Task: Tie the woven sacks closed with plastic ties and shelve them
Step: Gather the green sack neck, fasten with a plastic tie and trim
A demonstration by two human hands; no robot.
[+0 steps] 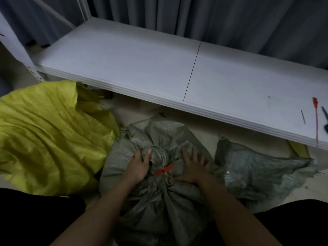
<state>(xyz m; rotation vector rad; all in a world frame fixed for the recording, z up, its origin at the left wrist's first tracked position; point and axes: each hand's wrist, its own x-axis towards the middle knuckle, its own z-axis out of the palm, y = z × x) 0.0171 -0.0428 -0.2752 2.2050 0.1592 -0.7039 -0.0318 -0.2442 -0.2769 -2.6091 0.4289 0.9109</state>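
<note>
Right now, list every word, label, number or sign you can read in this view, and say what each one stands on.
None: no readable text shows anywhere.
Red tie on the grey-green sack: no print to be seen.
Spare red tie on the white shelf: its tag is too small and blurred to read.
Yellow sack: plain weave, no print showing.
</note>
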